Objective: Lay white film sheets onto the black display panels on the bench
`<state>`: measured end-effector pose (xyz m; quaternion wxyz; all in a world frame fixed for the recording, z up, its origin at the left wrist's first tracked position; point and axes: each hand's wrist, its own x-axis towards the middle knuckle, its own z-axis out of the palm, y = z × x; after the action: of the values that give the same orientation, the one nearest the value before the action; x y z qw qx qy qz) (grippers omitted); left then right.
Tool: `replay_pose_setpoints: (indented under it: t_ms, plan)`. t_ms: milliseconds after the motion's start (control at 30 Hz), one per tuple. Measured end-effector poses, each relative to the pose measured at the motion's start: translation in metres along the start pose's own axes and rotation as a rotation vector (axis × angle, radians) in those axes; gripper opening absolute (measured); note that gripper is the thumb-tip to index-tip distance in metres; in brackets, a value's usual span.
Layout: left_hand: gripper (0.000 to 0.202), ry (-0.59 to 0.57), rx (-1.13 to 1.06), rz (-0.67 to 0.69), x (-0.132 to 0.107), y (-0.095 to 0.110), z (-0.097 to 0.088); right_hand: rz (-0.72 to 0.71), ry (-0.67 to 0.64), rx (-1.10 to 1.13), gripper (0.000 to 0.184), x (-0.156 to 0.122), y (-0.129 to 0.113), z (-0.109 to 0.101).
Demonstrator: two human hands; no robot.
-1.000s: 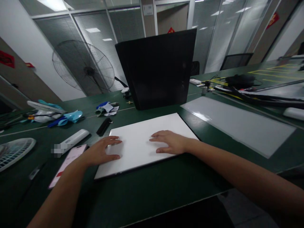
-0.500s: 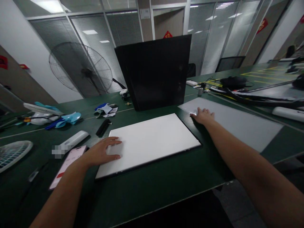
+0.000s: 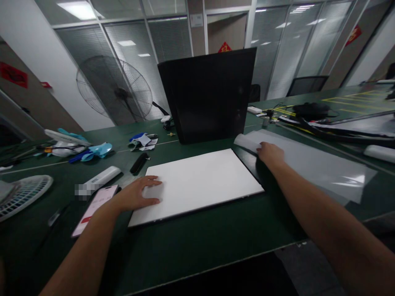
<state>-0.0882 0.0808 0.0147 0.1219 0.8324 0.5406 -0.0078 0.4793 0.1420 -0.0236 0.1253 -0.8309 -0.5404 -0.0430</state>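
Note:
A white rectangular panel [image 3: 197, 183] lies flat on the green table [image 3: 197, 242] in front of me. My left hand [image 3: 137, 195] rests open on the panel's near left corner, fingers spread. To the right lies a translucent grey sheet [image 3: 311, 160]. My right hand [image 3: 270, 153] grips that sheet's near left corner, and the corner is lifted and curled off the table. Behind the panel a large black panel [image 3: 210, 94] stands upright.
A phone [image 3: 94, 204] and a white bar-shaped device [image 3: 100, 177] lie left of the panel. Blue and white clutter, a small black object [image 3: 138, 163] and fan grilles [image 3: 23, 193] sit farther left. Cables and black gear [image 3: 311, 110] crowd the right. The table edge runs near me.
My right hand left the white panel, moved right to the translucent sheet's corner and has raised that corner. The left hand stayed on the panel.

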Motion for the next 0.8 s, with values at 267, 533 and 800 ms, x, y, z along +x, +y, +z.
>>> replay_pose_setpoints:
  t_ms: [267,533,800]
  plan:
    - [0.088,0.009,-0.028,-0.004,-0.001,0.002,-0.003,-0.302,0.022,0.046,0.050,-0.052,-0.058,-0.037]
    - [0.109,0.028,-0.037,-0.099,-0.004,0.006,-0.006,-1.067,-0.225,0.181,0.065,-0.151,-0.136,-0.029]
    - [0.091,0.074,-0.144,-0.059,-0.002,-0.003,-0.005,-1.228,-0.523,0.409,0.077,-0.169,-0.135,-0.034]
